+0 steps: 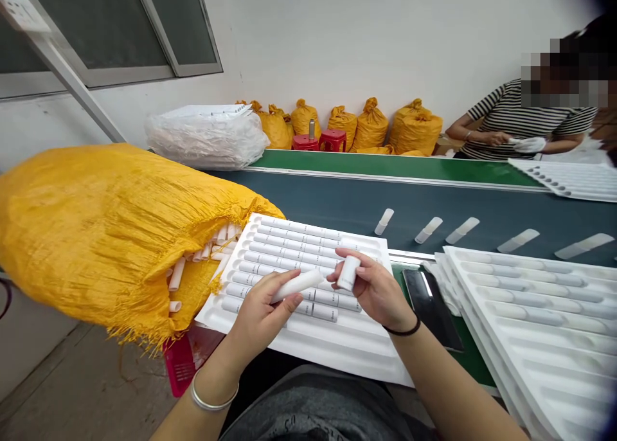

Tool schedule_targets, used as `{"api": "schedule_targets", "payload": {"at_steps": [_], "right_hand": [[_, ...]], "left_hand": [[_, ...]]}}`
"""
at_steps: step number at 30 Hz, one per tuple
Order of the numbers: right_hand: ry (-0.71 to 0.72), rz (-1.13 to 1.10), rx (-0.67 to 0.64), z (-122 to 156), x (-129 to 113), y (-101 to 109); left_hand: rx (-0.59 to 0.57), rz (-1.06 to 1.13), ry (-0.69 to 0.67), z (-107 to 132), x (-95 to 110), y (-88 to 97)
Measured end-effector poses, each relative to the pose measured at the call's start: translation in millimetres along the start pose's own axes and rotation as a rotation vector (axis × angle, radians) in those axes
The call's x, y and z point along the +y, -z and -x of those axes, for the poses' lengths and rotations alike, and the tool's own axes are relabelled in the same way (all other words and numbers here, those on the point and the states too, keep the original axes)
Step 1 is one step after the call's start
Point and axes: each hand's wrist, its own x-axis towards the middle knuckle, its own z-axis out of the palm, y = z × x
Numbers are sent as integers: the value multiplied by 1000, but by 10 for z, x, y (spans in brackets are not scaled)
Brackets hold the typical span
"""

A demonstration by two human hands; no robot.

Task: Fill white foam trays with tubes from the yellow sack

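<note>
At left a yellow sack [96,216] lies on its side, its mouth turned to the tray [332,354], probably so that the loose tubes [177,274] are within reach; printed tubes [270,261] lie in the tray's grooves, which seem meant to stop them rolling; their dark print is too small to read; the left hand [267,303] pinches a white tube [299,285] between thumb and fingers over the tray, its free end pointing right; the right hand's [380,290] fingers pinch a short cylinder [348,272] near that end; whether the two touch I cannot tell; any marking on either is unreadable; a phone [429,306] lies on the tabletop [475,359], no brand legible; frosted tubes [384,222] lie spaced along the belt [332,193]; rightmost, stacked trays [535,370] hold more, apparently nested to save room.
</note>
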Motion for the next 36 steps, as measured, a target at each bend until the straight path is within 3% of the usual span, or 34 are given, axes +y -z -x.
{"api": "schedule_targets", "payload": {"at_steps": [4,7,11,17,23,30,33,36], "right_hand": [[64,208,-95,74,77,-50],[123,366,-53,108,55,-75],[324,677,-99,76,-33,-53],[347,452,-63,37,-89,5],[429,640,-252,62,-203,67],[353,761,-182,82,-204,40],[253,743,-142,87,-211,27],[80,574,-129,95,-219,-3]], "left_hand": [[14,-28,27,11,-45,11],[61,-29,61,23,-64,27],[36,-28,35,19,-63,25],[-48,-7,24,11,-51,34],[-154,-42,-26,29,26,64],[-96,-251,-241,27,66,12],[-47,-364,-360,33,69,-3],[6,-466,-481,46,75,-27]]}}
